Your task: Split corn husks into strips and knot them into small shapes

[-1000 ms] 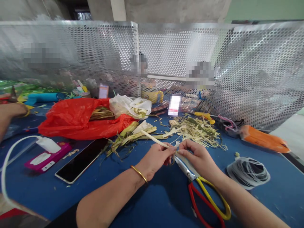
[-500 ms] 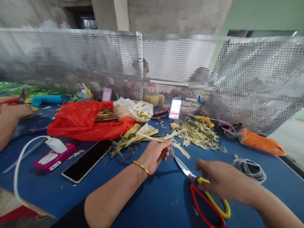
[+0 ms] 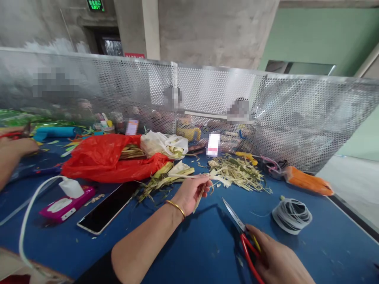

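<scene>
My left hand (image 3: 191, 195), with a gold bangle at the wrist, is closed in a pinch on pale dried husk strips (image 3: 223, 180). Their ends stick out past the fingertips. To the right, my right hand (image 3: 276, 256) wraps round the handles of the scissors (image 3: 235, 215), one red and one yellow, the yellow one mostly covered. The blades are closed and point up and left, apart from the strips. Beyond my left hand lies a heap of cut husk scraps (image 3: 241, 175). A bunch of longer husks (image 3: 155, 179) lies left of it.
A red plastic bag (image 3: 94, 157) and a white bag (image 3: 158, 142) hold more husks. Nearer are a dark phone (image 3: 108, 209) and a purple power strip (image 3: 63, 209). Coiled wire (image 3: 291, 215) and an orange packet (image 3: 309, 181) lie right. Perforated mesh (image 3: 207, 90) closes the back; another person's hand (image 3: 22, 146) works left.
My right hand has come down onto the scissors' handles and closed round them. My left hand keeps its pinch on the husk strips. The camera view has tilted up slightly.
</scene>
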`<state>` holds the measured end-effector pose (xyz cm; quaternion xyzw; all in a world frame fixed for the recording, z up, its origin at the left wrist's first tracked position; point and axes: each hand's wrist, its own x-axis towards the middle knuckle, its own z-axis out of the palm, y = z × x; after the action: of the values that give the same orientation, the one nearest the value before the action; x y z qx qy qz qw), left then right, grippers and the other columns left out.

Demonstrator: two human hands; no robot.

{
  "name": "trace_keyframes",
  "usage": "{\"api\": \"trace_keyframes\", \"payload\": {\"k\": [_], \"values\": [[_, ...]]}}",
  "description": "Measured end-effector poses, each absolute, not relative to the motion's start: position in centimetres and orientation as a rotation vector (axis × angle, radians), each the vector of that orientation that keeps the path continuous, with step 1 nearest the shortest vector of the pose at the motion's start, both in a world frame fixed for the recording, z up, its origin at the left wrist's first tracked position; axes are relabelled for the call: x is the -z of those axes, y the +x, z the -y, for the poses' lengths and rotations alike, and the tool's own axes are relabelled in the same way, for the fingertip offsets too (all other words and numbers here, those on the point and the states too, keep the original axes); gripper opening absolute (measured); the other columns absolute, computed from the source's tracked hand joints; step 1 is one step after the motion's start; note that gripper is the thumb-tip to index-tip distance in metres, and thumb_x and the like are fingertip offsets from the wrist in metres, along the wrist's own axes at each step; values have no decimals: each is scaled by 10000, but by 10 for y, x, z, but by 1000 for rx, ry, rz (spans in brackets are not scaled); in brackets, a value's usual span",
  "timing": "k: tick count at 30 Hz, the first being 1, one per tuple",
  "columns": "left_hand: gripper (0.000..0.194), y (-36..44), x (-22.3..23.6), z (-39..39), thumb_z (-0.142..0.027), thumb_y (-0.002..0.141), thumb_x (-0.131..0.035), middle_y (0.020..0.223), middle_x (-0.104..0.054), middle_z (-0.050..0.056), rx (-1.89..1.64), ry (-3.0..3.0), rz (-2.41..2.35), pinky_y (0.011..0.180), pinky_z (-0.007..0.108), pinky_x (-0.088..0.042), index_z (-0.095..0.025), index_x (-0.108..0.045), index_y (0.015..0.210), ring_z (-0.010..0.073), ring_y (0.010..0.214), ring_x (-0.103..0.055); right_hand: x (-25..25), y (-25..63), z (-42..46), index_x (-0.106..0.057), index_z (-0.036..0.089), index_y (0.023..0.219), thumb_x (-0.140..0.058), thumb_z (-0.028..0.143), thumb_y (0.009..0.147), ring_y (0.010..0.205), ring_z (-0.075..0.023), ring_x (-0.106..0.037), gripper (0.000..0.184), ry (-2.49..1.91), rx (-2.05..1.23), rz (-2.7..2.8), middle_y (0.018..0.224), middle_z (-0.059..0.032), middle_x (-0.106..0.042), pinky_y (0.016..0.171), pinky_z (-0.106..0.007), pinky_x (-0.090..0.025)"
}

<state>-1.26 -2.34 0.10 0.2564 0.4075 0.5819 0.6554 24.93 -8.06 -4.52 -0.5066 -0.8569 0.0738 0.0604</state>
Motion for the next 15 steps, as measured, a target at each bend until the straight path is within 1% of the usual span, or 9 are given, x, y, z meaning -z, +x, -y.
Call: {"api": "trace_keyframes", "payload": {"k": [3,6,7,9,12,13,15], "values": [[89,-11,-1,25,-176,691,-674,626,-585,5,-1341,613,-932,469,192,-361,-120,-607,672,72,536,-507,47,259,88,-423,203,1379,-466,137,715,1133,-222,-601,668,-1378,-317,2433,1305,-75,-586,886,-244,-508],[134,-8,1,26,-212,670,-706,629,-585,-2,-1339,658,-940,477,191,-369,-125,-610,706,75,544,-509,43,256,92,-445,202,1365,-487,211,779,1195,-225,-552,588,-1311,-424,2294,1326,-80,-565,957,-257,-467],[157,-7,2,27,-224,659,-719,631,-585,-4,-1339,675,-938,479,191,-370,-128,-611,720,76,546,-509,40,253,92,-457,198,1353,-511,248,790,1191,-228,-554,567,-1329,-469,2252,1317,-85,-570,960,-261,-465],[196,-6,5,28,-254,645,-737,628,-582,-9,-1341,733,-923,480,190,-364,-132,-608,728,75,545,-503,32,243,92,-451,192,1347,-582,295,763,1165,-236,-568,607,-1394,-546,2171,1285,-90,-587,940,-260,-477],[234,-3,7,29,-310,649,-744,611,-571,-14,-1341,846,-910,486,190,-352,-134,-603,710,72,538,-488,23,230,92,-429,206,1344,-655,254,678,1082,-234,-603,705,-1459,-566,2119,1200,-76,-619,865,-250,-510],[243,-2,8,29,-326,652,-742,608,-570,-15,-1341,872,-920,489,191,-348,-135,-607,717,72,536,-483,21,227,91,-432,213,1334,-665,252,667,1034,-228,-617,707,-1475,-550,2116,1160,-69,-629,842,-253,-517],[255,-1,9,30,-345,657,-737,608,-572,-18,-1338,905,-954,497,195,-345,-138,-620,749,75,538,-479,20,223,91,-448,227,1307,-667,301,689,924,-212,-636,659,-1506,-514,2109,1087,-58,-634,806,-272,-525]]}}
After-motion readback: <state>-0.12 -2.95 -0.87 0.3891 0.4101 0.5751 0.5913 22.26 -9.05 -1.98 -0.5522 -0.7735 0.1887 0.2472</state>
